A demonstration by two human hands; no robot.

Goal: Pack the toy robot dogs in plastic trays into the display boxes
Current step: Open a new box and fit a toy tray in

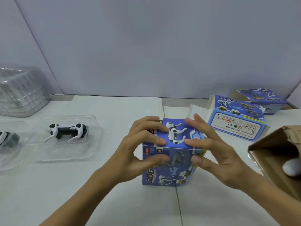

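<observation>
Two hands meet on a blue display box (171,162) that stands upright near the middle of the desk (114,201), toward its near edge. The left hand (138,154) has its fingers laid across the left part of the box's closed top flap while its thumb presses the front face below, so it grasps the top left edge of the box. The right hand (216,154) mirrors it, fingers spread over the right part of the top and thumb against the front face, grasping the top right edge. On the left side of the desk lies a clear plastic tray (68,150) with a black and white toy robot dog (68,131) lying on its side in it. Just beside that tray, at the left edge of the desk, a second clear tray (9,160) holds another toy dog (6,138), only partly in view. Behind these, at the far left corner, stands a stack of clear empty trays (21,95). Toward the far right corner lie two more blue display boxes, an open box (236,118) on its side showing its warning label, and a second open box (260,98) just behind it. A brown cardboard carton (276,154) sits tilted at the right edge, with a white rounded object (291,168) inside it.
</observation>
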